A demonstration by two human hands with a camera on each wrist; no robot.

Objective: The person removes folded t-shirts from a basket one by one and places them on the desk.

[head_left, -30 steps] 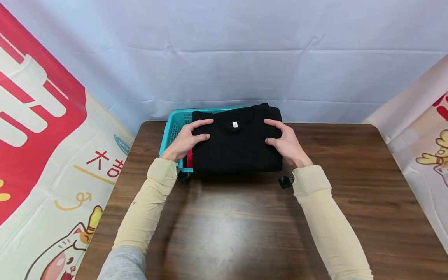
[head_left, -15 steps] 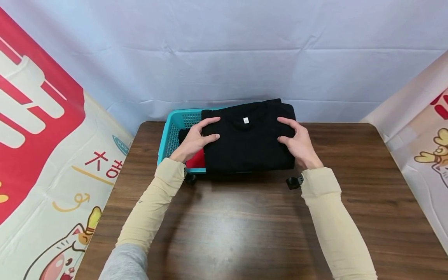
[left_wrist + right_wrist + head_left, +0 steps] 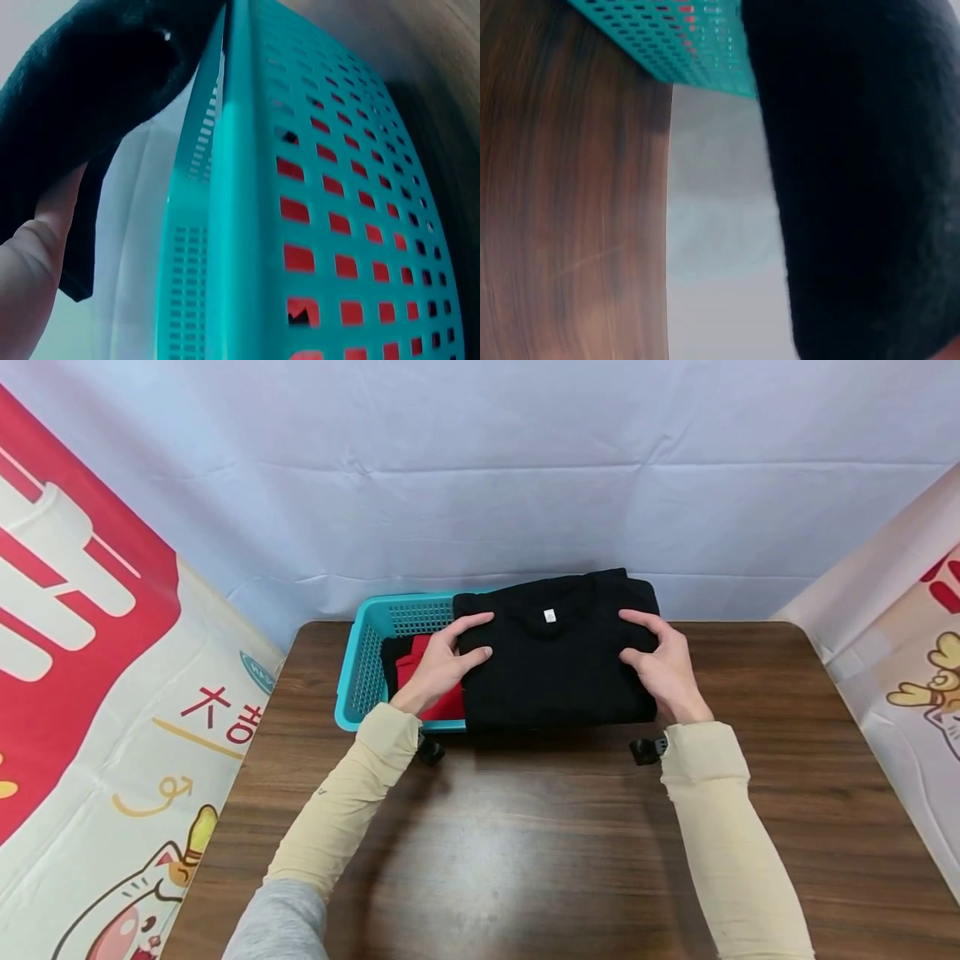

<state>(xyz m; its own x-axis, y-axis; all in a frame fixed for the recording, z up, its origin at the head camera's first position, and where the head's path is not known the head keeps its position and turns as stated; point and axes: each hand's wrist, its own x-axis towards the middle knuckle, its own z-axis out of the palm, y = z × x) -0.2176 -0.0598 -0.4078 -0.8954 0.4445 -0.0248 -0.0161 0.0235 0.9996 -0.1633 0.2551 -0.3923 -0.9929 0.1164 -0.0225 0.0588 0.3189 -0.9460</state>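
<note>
A folded black shirt (image 3: 558,668) with a small white neck label is held up between both hands, above the basket's right part. My left hand (image 3: 442,664) grips its left edge, thumb and forefinger on top and the other fingers hidden beneath. At the opposite edge my right hand (image 3: 663,668) grips it the same way. Under the shirt stands a turquoise plastic basket (image 3: 363,668), its right part hidden. Inside lie red cloth (image 3: 450,703) and black cloth (image 3: 390,660). The left wrist view shows the shirt (image 3: 97,82) above the rim of the basket (image 3: 247,225).
The basket stands on a brown wooden table (image 3: 480,843), near its back edge. A pale cloth backdrop (image 3: 480,493) hangs right behind. Printed sheets with cartoon figures flank the table, the left one (image 3: 67,735) showing more. A small black wrist camera (image 3: 647,750) sits under each wrist.
Both hands have carried the black shirt to the right, raising its right end slightly. More of the basket's left part, with the red and black cloth, has come into view.
</note>
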